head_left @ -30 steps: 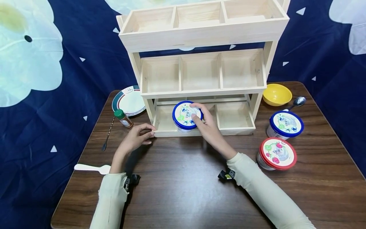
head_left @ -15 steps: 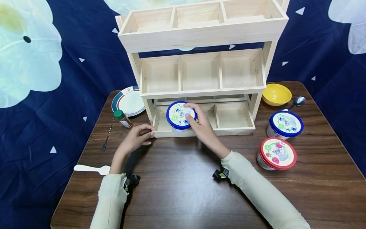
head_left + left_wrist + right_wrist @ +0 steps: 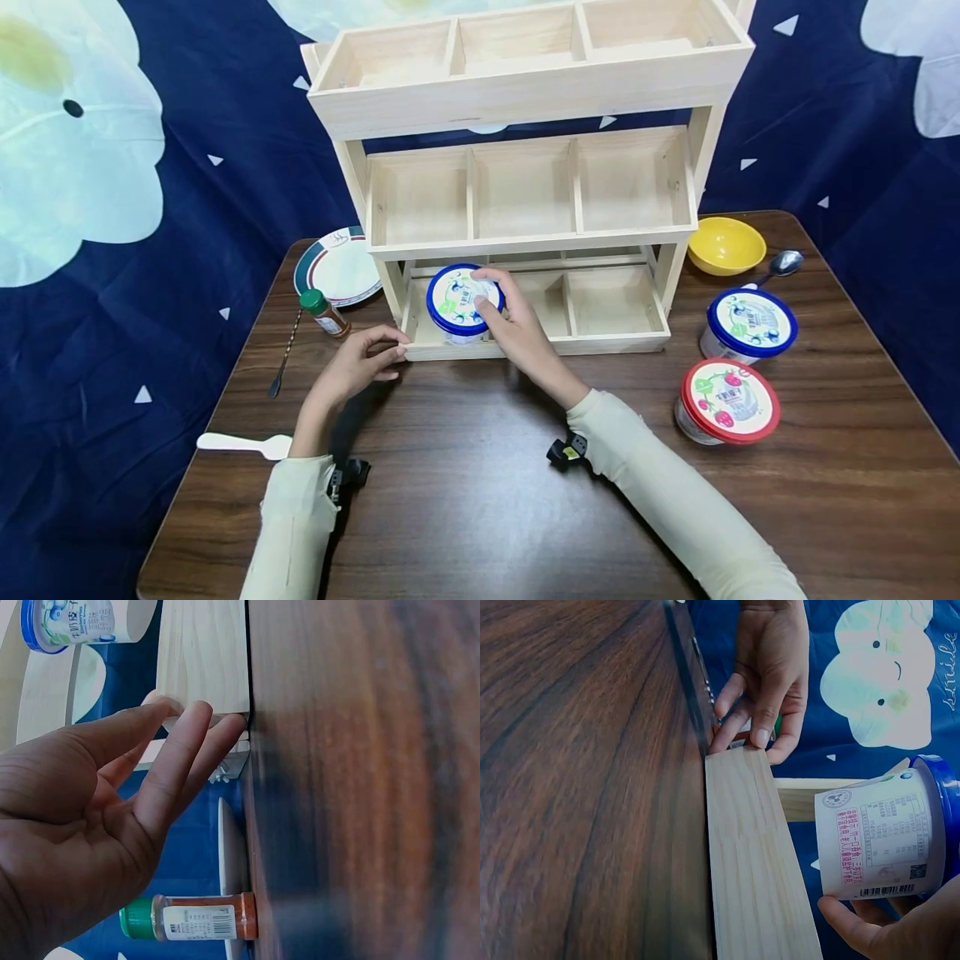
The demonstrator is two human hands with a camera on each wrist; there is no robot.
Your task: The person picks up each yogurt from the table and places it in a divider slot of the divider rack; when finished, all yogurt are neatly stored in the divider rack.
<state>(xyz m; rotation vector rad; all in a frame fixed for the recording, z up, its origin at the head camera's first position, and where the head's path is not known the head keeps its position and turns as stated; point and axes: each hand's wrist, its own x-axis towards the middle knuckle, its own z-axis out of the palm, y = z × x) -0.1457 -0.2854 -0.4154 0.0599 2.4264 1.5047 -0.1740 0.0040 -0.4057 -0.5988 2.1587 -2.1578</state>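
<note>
My right hand (image 3: 516, 332) grips a blue-lidded tub (image 3: 463, 300) from its right side, thumb and fingers curled round the lid. The tub stands upright in the left compartment of the bottom tier of a three-tier wooden rack (image 3: 525, 243). In the right wrist view the tub (image 3: 877, 836) shows its printed side above the rack's front rail (image 3: 750, 855), with my right hand (image 3: 885, 930) under it. My left hand (image 3: 365, 354) rests straight fingers against the rack's front left corner; the left wrist view shows this left hand (image 3: 112, 795) touching the rail (image 3: 204, 652).
A second blue-lidded tub (image 3: 747, 325) and a red-lidded tub (image 3: 726, 402) stand right of the rack, beside a yellow bowl (image 3: 726, 246) and metal spoon (image 3: 780, 267). Left of the rack are a plate (image 3: 337, 265), spice bottle (image 3: 324, 311), thin stirrer (image 3: 283, 354) and white spoon (image 3: 243, 443).
My right hand has slid the blue-lidded tub leftward along the bottom tier, from near the middle divider into the left compartment. My left hand has stayed at the rack's corner.
</note>
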